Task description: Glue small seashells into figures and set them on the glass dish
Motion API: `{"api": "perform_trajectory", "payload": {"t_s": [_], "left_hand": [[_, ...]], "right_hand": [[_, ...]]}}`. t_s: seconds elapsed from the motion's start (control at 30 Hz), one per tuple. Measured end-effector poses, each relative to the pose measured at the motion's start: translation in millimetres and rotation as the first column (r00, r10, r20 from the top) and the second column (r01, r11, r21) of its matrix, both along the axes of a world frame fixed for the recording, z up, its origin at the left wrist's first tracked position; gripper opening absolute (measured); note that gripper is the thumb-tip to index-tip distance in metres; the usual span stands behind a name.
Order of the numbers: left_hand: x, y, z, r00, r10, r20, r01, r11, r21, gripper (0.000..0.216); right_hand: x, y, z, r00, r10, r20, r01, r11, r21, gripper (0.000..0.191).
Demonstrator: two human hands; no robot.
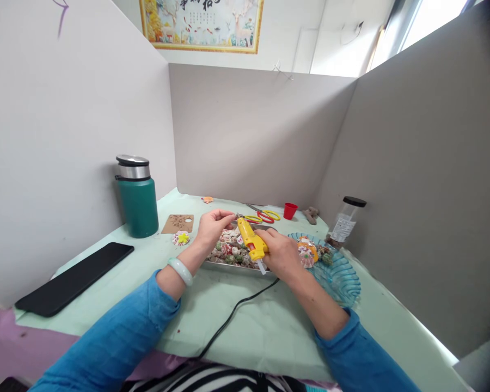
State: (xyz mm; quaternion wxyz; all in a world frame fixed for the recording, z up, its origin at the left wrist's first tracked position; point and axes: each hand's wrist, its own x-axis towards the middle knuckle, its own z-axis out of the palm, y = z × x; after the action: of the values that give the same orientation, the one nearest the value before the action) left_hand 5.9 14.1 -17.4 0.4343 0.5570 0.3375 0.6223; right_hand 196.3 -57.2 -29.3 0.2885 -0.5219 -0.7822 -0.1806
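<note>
My right hand [281, 251] grips a yellow hot glue gun [250, 239], its nozzle pointing up and left toward my left hand [213, 226]. My left hand's fingers are pinched together over a metal tray [212, 265] filled with several small shells and buttons; whatever they pinch is too small to make out. The gun's black cord [232, 313] runs back across the pale green table cover toward me. A pale bangle [180, 270] sits on my left wrist.
A blue glass plate [341, 277] with decorated shells lies right of the tray. A green flask [137, 197], a brown card [178, 223], a black phone [71, 279], scissors [263, 215], a red cup [289, 210] and a jar [346, 222] stand around. Grey partitions enclose the desk.
</note>
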Motion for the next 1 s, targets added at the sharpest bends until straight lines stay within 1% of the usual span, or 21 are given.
{"api": "perform_trajectory", "payload": {"t_s": [0.23, 0.4, 0.6, 0.7, 0.77, 0.8, 0.9, 1.0], "left_hand": [[0.3, -5.0, 5.0, 1.000, 0.008, -0.001, -0.008, 0.999, -0.032, 0.028], [0.4, -5.5, 6.4, 0.999, 0.035, -0.003, -0.035, 0.999, -0.040, 0.029], [-0.1, -7.5, 8.4, 0.998, 0.063, 0.005, -0.063, 0.996, -0.070, 0.027], [-0.6, -8.4, 10.3, 0.995, 0.099, 0.024, -0.097, 0.992, -0.081, 0.025], [-1.2, -8.1, 11.4, 0.992, 0.117, 0.037, -0.114, 0.990, -0.078, 0.024], [-1.4, -7.8, 11.7, 0.991, 0.125, 0.043, -0.121, 0.990, -0.075, 0.024], [-1.9, -7.0, 12.2, 0.989, 0.136, 0.055, -0.133, 0.990, -0.054, 0.023], [-1.7, -7.4, 12.9, 0.988, 0.139, 0.063, -0.137, 0.990, -0.039, 0.023]], "right_hand": [[-0.6, -1.6, 2.4, 0.999, -0.042, 0.002, 0.042, 0.999, -0.024, 0.040], [-1.2, -3.7, 4.9, 0.999, -0.054, -0.008, 0.053, 0.998, -0.041, 0.034], [0.1, -2.0, 3.9, 0.997, -0.061, -0.037, 0.058, 0.995, -0.085, 0.038], [2.7, 3.4, 3.9, 0.994, -0.070, -0.086, 0.055, 0.985, -0.166, 0.033], [4.5, 8.7, 4.2, 0.991, -0.080, -0.111, 0.047, 0.961, -0.273, 0.030], [5.1, 11.3, 4.4, 0.990, -0.078, -0.122, 0.033, 0.943, -0.331, 0.031], [3.2, 16.9, 5.3, 0.990, -0.021, -0.140, -0.045, 0.890, -0.454, 0.044], [-6.0, 18.0, 6.6, 0.982, 0.064, -0.180, -0.148, 0.853, -0.500, 0.046]]}}
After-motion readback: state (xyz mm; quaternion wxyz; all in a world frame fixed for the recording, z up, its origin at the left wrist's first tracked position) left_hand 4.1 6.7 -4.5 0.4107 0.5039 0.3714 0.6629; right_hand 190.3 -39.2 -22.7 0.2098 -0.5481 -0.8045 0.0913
